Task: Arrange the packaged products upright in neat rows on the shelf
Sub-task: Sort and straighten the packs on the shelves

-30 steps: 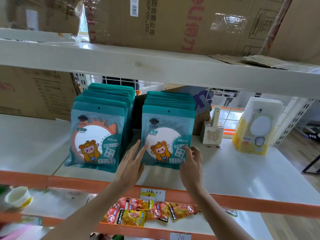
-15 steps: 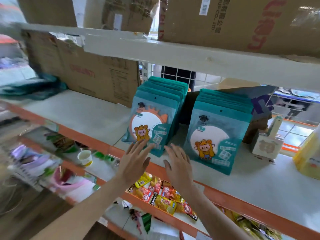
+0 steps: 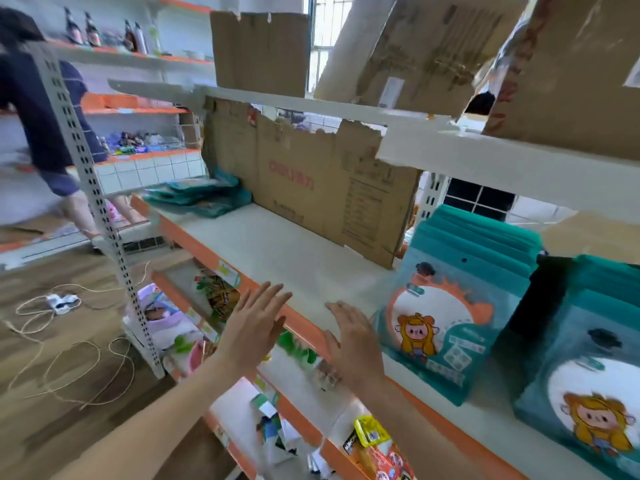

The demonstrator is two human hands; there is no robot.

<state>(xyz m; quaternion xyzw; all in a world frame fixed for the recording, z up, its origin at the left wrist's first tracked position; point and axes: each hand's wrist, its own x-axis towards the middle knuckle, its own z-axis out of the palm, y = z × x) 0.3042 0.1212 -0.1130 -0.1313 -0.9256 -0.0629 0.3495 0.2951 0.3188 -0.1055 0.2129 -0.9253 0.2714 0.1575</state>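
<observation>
Both hands, left (image 3: 254, 327) & right (image 3: 353, 341), fingers spread, empty, over shelf (image 3: 277, 247) edge nr teal packs (image 3: 446, 320).

Wood-plank floor (image 3: 52, 375) with loose cord (image 3: 69, 358) — white tiled wall (image 3: 145, 171), bright barred window (image 3: 322, 46) behind.

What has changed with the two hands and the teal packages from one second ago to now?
Both hands left the packages. The left hand and right hand had touched the front package of the right row; now they hover open in front of the shelf edge, left of both rows, holding nothing. The view has swung left. The two upright rows stand as before; a flat teal pile is now in view.
</observation>
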